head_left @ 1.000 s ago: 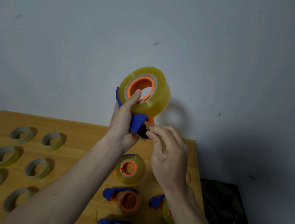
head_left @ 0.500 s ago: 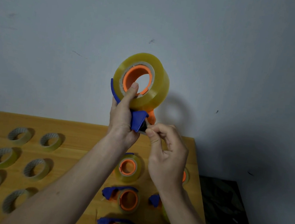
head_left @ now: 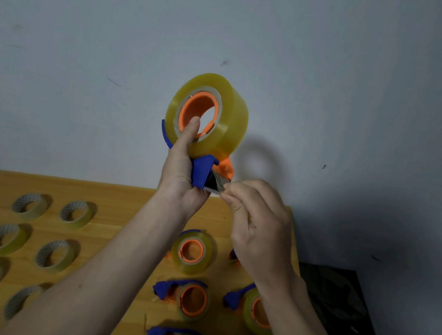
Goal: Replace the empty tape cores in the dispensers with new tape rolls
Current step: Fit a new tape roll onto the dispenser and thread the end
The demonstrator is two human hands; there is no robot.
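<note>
My left hand (head_left: 182, 179) grips a blue and orange tape dispenser (head_left: 204, 172) held up in front of the wall, thumb pressed on the orange hub. A full yellowish tape roll (head_left: 225, 123) sits on that hub. My right hand (head_left: 257, 227) pinches the loose tape end (head_left: 219, 186) at the dispenser's cutter mouth. Below on the wooden table (head_left: 126, 200) lie several more dispensers: one with a full roll (head_left: 192, 251), and one holding a thin core (head_left: 192, 300). Several thin, nearly empty tape rings (head_left: 76, 213) lie at the left.
The table's right edge borders a dark mat or floor (head_left: 337, 298). A plain grey wall (head_left: 258, 32) rises right behind the table. My forearms cover part of the table's middle and some dispensers at the lower right.
The dispenser stays raised in my left hand, now slightly lower than half a second ago. My right hand's pinching fingers have shifted a little right along the cutter mouth.
</note>
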